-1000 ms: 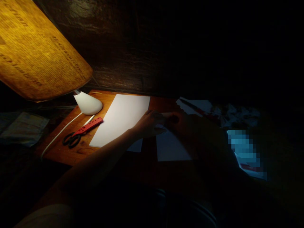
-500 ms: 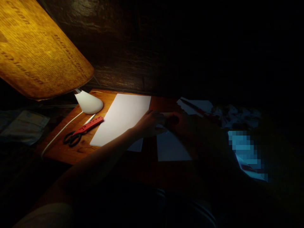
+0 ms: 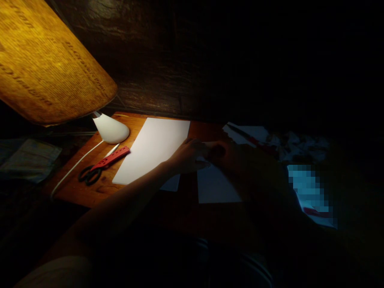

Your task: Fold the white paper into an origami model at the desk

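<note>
My left hand (image 3: 189, 155) reaches in from the lower left, fingers closed on a pale piece of paper (image 3: 204, 163) that looks folded. My right hand (image 3: 229, 155), mostly in shadow, meets it from the right with curled fingers pinching the same paper. Darkness hides the exact finger positions. Just below both hands a white sheet (image 3: 217, 187) lies on the wooden table (image 3: 103, 185). Left of them is a stack of white paper (image 3: 162, 138), partly covered by my left forearm.
Black-handled scissors (image 3: 95, 175) lie beside a red strip with cut-outs (image 3: 112, 157). Behind them stands a lamp with a white base (image 3: 112, 129) and a yellow printed shade (image 3: 57, 68). A torn-edged sheet (image 3: 258, 133) with a dark, long object lies at right, near a glowing blurred screen (image 3: 307, 186).
The view has shifted very slightly. Both hands stay together at the same place, with hardly any visible movement of the paper.
</note>
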The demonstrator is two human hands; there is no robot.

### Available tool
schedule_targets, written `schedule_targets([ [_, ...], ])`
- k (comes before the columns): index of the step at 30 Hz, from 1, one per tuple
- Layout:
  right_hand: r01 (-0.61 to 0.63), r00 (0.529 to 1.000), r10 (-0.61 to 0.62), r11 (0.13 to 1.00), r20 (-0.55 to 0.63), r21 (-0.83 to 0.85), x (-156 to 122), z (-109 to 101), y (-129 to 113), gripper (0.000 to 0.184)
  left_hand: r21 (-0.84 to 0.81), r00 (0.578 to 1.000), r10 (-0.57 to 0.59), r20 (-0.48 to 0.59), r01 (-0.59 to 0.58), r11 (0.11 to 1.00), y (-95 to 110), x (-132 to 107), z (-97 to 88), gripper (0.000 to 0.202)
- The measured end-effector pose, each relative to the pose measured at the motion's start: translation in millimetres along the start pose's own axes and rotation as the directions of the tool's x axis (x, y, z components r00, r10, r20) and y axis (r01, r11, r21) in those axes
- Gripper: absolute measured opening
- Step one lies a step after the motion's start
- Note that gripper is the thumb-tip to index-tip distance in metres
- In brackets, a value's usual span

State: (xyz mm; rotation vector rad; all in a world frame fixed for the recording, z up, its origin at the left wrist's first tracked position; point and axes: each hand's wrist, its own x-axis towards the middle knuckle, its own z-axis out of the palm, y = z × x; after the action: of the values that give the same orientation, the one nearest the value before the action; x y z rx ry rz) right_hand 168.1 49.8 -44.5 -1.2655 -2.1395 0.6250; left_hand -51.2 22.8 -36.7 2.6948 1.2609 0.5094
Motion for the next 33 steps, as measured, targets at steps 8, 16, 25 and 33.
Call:
schedule_targets([
  [8, 0.009, 0.999, -0.007, 0.999, 0.043, -0.048, -0.6, -6.3, -8.8, 0.040, -0.010, 0.998, -0.033, -0.052, 0.033, 0.999, -2.6, -1.3, 5.6, 0.033],
  [16, 0.032, 0.999, -0.032, 0.999, 0.034, -0.013, -0.9, -6.1, -6.7, 0.029, -0.018, 0.999, -0.005, -0.045, 0.004, 1.000, -1.9, -1.8, 4.0, 0.030],
  [25, -0.018, 1.000, 0.016, 0.994, 0.019, 0.111, -0.4, -2.1, 4.5, 0.005, -0.015, 1.000, 0.011, 0.007, -0.011, 1.000, 0.1, -1.3, -0.8, 0.022],
  [33, -0.037, 0.999, 0.035, 0.992, 0.021, 0.120, -0.7, -4.1, 1.0, 0.008, -0.007, 1.000, 0.010, 0.029, -0.010, 1.000, 3.3, -0.7, -7.0, 0.018],
])
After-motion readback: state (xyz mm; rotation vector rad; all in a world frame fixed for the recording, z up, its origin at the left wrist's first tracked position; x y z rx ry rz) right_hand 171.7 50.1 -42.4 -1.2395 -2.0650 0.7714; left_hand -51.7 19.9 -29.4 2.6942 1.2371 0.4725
